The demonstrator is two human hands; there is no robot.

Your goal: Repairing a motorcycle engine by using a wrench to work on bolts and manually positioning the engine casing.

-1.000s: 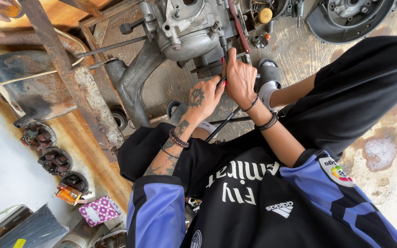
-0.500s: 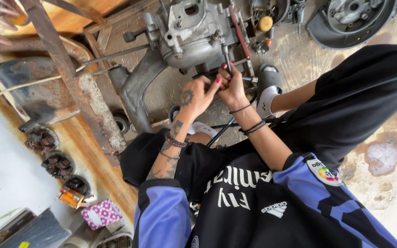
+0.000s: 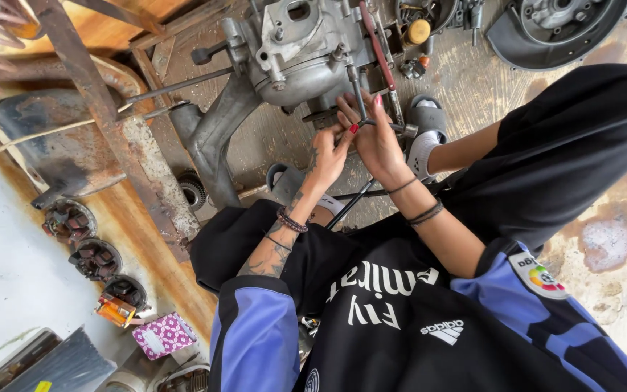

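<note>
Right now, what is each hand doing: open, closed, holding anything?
Left hand: closed on the T-handle wrench, low on its shaft.
Right hand: closed over the wrench's crossbar, at the engine casing.

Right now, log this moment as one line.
scene: person seated on workshop floor | left hand: gripping T-handle wrench | right hand: on same wrench | wrench: set against grey engine casing

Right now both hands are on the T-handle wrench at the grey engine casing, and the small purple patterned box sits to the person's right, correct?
Not quite: in the head view the purple patterned box lies to the person's left. Both the left hand and right hand are on the T-handle wrench at the grey engine casing.
</note>
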